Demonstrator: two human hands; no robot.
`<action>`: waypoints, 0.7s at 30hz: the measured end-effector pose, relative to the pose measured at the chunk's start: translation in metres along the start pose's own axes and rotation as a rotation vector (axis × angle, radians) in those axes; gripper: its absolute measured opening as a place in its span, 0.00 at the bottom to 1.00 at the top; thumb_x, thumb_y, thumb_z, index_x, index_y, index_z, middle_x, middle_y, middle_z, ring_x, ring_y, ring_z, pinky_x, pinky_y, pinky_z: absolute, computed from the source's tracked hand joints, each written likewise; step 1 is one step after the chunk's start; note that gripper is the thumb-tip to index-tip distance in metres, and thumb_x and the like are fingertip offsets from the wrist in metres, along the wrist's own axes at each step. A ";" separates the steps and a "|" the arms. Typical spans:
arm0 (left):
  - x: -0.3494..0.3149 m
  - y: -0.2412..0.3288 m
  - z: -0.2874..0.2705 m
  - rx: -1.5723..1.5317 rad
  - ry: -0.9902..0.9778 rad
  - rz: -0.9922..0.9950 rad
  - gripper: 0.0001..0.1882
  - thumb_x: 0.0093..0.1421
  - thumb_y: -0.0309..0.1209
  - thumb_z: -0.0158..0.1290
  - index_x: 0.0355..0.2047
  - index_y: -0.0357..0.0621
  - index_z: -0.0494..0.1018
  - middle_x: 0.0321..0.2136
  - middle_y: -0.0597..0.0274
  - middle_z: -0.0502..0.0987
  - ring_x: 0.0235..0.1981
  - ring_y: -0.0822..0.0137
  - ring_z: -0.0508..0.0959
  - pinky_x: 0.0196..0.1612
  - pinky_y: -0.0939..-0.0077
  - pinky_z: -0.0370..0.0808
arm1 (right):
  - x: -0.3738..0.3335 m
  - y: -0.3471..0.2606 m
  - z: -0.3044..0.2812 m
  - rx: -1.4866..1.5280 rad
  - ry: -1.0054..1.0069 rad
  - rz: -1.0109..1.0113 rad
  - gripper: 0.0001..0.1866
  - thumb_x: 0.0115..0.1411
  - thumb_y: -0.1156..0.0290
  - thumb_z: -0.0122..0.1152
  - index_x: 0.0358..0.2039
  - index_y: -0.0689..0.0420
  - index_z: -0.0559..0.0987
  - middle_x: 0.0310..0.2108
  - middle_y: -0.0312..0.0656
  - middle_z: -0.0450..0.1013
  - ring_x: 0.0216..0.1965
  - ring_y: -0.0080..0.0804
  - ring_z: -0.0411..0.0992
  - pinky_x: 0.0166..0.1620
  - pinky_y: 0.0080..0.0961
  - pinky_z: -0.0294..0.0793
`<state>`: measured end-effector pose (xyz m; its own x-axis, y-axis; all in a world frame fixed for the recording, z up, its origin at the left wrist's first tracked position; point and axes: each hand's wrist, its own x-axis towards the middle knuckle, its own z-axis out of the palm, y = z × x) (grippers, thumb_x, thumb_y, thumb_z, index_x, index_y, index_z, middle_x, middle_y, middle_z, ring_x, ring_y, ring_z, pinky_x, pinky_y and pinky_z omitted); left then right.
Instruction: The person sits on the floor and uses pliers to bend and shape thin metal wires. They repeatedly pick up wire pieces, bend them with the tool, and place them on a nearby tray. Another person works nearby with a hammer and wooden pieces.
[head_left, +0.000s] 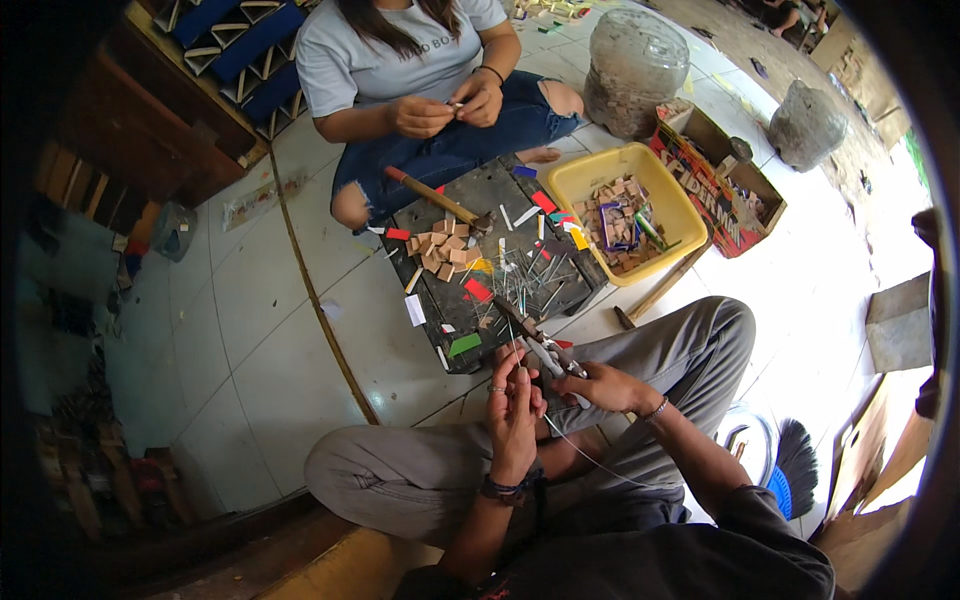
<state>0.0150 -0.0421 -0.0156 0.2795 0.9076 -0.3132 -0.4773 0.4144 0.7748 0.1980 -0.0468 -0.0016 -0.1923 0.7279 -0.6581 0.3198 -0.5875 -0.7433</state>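
My right hand (605, 387) is closed around the handles of a pair of metal snips (545, 352) with long dark blades. Their blades point at the near edge of a low black table (425, 325). Beside them, my left hand (513, 420) pinches a thin pale wire (590, 459), which trails down across my lap to the right. Cut wire pieces (525, 285) lie scattered on the tabletop just past the blades. Farther back are a heap of small wooden blocks (440, 250) and a hammer (435, 196) with a wooden handle.
Across the table a person (395, 75) sits cross-legged, holding something small. A yellow basin (665, 268) of wooden pieces stands to the right, beside a cardboard box (690, 150). Another hammer (665, 290) lies on the floor. Filled clear containers (635, 75) stand behind.
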 end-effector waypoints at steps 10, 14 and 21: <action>0.002 -0.007 -0.005 -0.033 -0.010 0.005 0.20 0.71 0.33 0.48 0.62 0.49 0.65 0.48 0.68 0.72 0.26 0.85 0.66 0.27 0.89 0.65 | 0.000 0.006 -0.008 0.102 -0.065 -0.050 0.18 0.61 0.55 0.60 0.36 0.60 0.80 0.28 0.33 0.73 0.34 0.22 0.69 0.41 0.22 0.67; 0.001 -0.005 -0.002 -0.020 -0.016 0.005 0.20 0.71 0.32 0.47 0.62 0.50 0.66 0.43 0.71 0.73 0.27 0.84 0.65 0.28 0.88 0.63 | 0.007 0.017 -0.012 0.223 -0.127 -0.108 0.12 0.62 0.63 0.59 0.36 0.60 0.78 0.29 0.32 0.73 0.34 0.20 0.69 0.41 0.20 0.66; 0.003 -0.006 0.000 -0.033 0.006 0.006 0.19 0.71 0.34 0.48 0.61 0.49 0.66 0.41 0.69 0.72 0.25 0.85 0.64 0.26 0.89 0.62 | 0.013 0.022 -0.017 0.274 -0.218 -0.154 0.10 0.63 0.65 0.59 0.36 0.60 0.79 0.29 0.30 0.73 0.34 0.18 0.68 0.40 0.19 0.66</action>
<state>0.0189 -0.0420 -0.0212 0.2715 0.9103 -0.3124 -0.5062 0.4111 0.7581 0.2184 -0.0444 -0.0245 -0.4211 0.7401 -0.5244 0.0172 -0.5715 -0.8204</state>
